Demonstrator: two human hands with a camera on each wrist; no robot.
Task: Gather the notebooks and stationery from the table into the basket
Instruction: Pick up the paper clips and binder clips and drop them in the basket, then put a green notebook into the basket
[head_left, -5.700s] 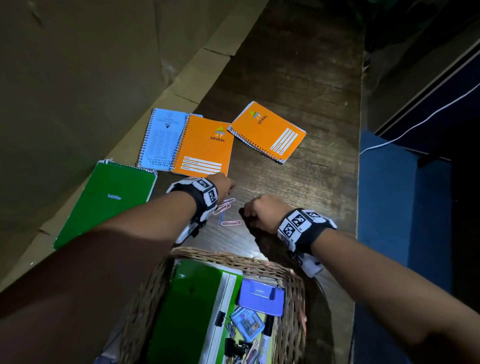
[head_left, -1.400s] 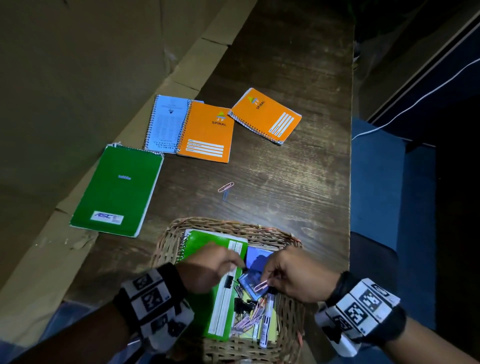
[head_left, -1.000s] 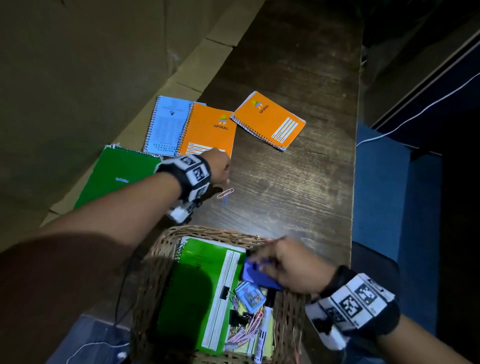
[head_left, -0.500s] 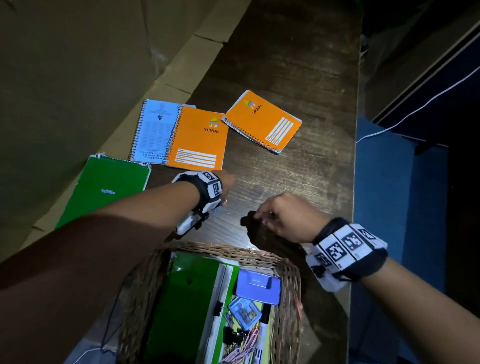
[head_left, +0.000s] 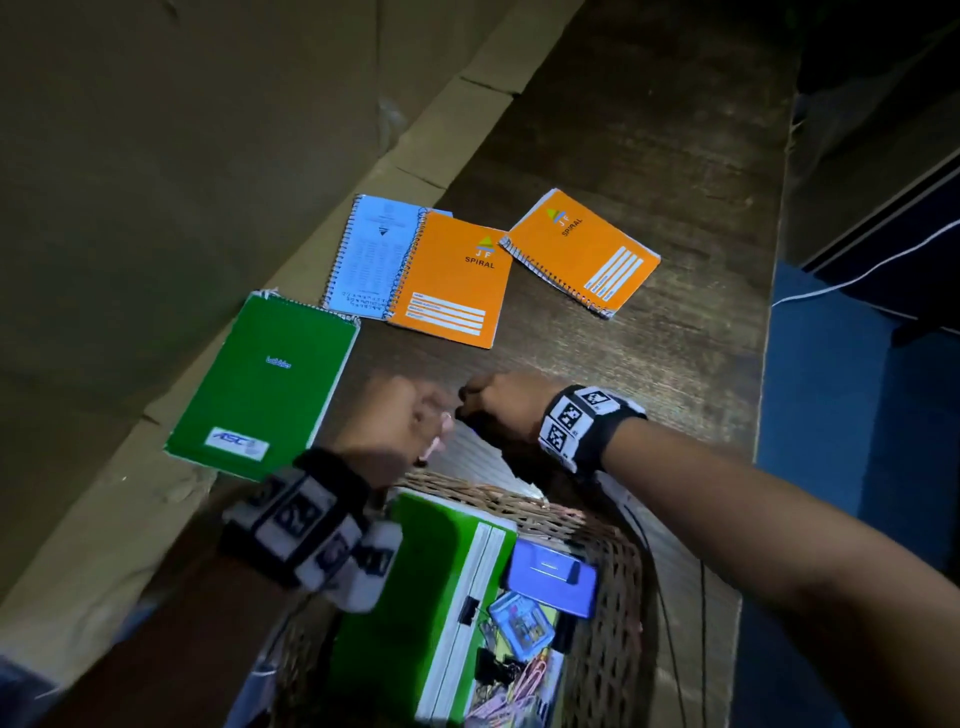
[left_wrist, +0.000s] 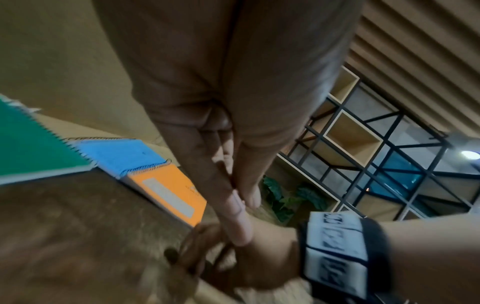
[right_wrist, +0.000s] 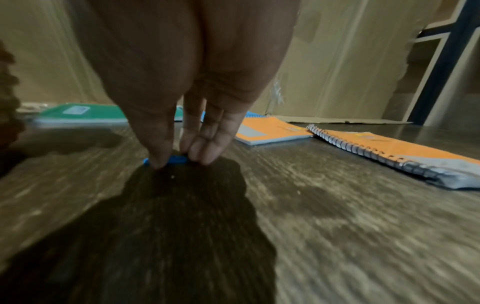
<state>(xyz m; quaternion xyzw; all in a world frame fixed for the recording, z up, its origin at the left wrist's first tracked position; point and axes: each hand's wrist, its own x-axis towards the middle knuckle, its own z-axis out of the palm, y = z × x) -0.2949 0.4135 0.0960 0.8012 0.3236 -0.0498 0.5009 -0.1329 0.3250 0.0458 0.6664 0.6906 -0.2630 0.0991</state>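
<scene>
Wicker basket (head_left: 613, 587) sits nearest, at 6 o'clock on the counter (head_left: 649, 156), already holding a green book (head_left: 415, 597) with its long axis running 6 to 12, a purple case (head_left: 553, 574) and loose clips. Just beyond its rim, the left hand (head_left: 400, 421) has its grip pinched on a pink paper clip (head_left: 434, 448), which hangs from the fingertips pointing toward 7 o'clock. Beside it, toward 3 o'clock, the right hand (right_wrist: 187, 86) presses its fingertips (right_wrist: 207, 152) together on a blue paper clip (right_wrist: 172, 160) lying flat on the wood, long axis 9 to 3 in the wrist view. At 10 o'clock lies a green notebook (head_left: 265, 384), spiral at its far end. Farther, at 12 o'clock, a blue notebook (head_left: 371, 257) is partly under an orange notebook (head_left: 452, 280). Toward 1 o'clock a second orange notebook (head_left: 584, 252) lies skewed, its spiral edge running 10 to 4.
</scene>
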